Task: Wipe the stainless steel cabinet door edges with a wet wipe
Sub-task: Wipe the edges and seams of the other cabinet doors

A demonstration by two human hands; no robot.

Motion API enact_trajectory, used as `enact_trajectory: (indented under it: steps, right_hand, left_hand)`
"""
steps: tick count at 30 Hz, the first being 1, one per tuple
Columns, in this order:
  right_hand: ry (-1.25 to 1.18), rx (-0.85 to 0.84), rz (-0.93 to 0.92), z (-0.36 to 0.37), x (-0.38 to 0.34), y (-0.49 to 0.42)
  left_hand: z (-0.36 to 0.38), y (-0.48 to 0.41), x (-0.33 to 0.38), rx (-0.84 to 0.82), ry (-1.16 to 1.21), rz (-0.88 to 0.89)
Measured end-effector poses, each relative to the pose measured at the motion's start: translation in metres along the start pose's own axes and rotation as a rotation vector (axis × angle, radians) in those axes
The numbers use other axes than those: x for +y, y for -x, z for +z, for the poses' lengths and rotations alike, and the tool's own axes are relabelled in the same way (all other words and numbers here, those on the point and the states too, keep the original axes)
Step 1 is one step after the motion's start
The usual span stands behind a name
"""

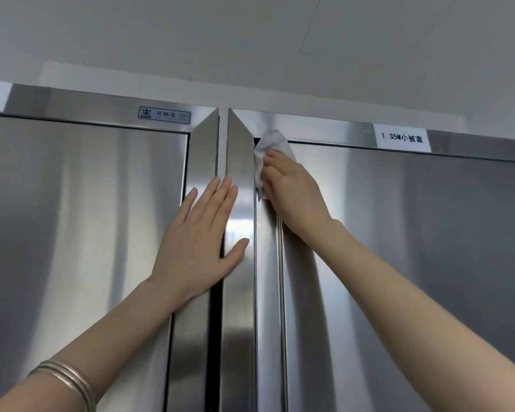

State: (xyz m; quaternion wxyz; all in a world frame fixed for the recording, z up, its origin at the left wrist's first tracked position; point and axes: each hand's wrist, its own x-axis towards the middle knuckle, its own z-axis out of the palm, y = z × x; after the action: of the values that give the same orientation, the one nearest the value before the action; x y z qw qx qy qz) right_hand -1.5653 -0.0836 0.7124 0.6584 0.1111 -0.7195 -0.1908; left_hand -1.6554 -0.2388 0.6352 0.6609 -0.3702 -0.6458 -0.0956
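Pressing the crumpled white wet wipe (272, 145) into the top corner of the brushed stainless steel door edge (266, 292), my right hand (293, 193) curls round it; the edge toward 6 o'clock seems left to do. At 8 o'clock my left hand (202, 233) rests flat, fingers straight.

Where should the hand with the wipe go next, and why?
Probably straight down. The right hand holds the wet wipe at the top corner of the door edge, and the long edge runs on below it. The left hand rests flat on the frame beside it.
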Motion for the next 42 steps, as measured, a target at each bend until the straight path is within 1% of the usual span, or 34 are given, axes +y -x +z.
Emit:
enact_trajectory:
  steps: [3, 7, 9, 11, 12, 14, 16, 18, 20, 22, 25, 26, 27, 29, 32, 37, 42]
  right_hand:
    - [-0.143, 0.045, 0.09, 0.001, 0.0, 0.01]
    - [-0.125, 0.107, 0.088, 0.002, -0.003, 0.017]
    - [-0.061, 0.13, 0.064, -0.001, -0.006, 0.014]
    - [-0.07, 0.113, 0.056, 0.0, -0.007, 0.013]
    - [-0.087, 0.059, 0.071, -0.001, -0.007, 0.015]
    - [0.121, 0.008, 0.015, 0.002, -0.002, 0.018]
    - [0.221, -0.066, 0.004, 0.001, 0.002, 0.019]
    - [0.195, -0.082, -0.012, 0.0, 0.004, 0.017]
    - [0.059, -0.075, -0.009, -0.003, 0.002, 0.017]
    - [-0.059, -0.079, 0.043, -0.008, -0.004, 0.02]
    - [-0.039, -0.035, -0.026, -0.003, -0.002, 0.024]
    - [0.006, -0.002, -0.068, -0.001, -0.002, 0.024]
    - [0.03, -0.019, -0.073, 0.001, -0.002, 0.026]
    - [-0.017, -0.091, -0.017, -0.002, -0.006, 0.033]
    - [0.055, -0.11, -0.011, 0.0, -0.008, 0.044]
    - [0.069, -0.082, -0.003, -0.001, -0.008, 0.04]
    - [0.084, -0.095, 0.029, 0.002, 0.0, 0.011]
  left_hand:
    - [0.001, 0.0, 0.0, 0.014, 0.01, -0.002]
    - [0.002, -0.001, 0.0, 0.013, 0.018, -0.008]
    - [0.001, -0.001, 0.0, 0.011, 0.022, -0.009]
    - [0.001, -0.001, 0.0, 0.012, 0.022, -0.009]
    - [0.001, -0.001, 0.0, 0.011, 0.02, -0.008]
    - [0.0, 0.0, 0.0, 0.008, 0.015, -0.008]
    - [0.0, 0.0, 0.0, 0.007, 0.016, -0.01]
    - [0.0, -0.001, 0.001, 0.008, 0.019, -0.011]
    - [0.0, -0.001, 0.001, 0.014, 0.023, -0.013]
    - [0.0, -0.001, 0.001, 0.013, 0.023, -0.013]
    - [-0.001, -0.001, 0.001, 0.011, 0.019, -0.014]
    - [-0.001, 0.0, 0.001, 0.009, 0.018, -0.013]
    - [-0.001, 0.0, 0.001, 0.008, 0.016, -0.014]
    - [0.0, 0.0, 0.001, 0.007, 0.013, -0.014]
    - [0.0, 0.0, 0.001, 0.006, 0.013, -0.012]
    - [-0.001, -0.001, 0.001, 0.009, 0.016, -0.015]
    - [0.001, -0.001, 0.001, 0.013, 0.011, -0.011]
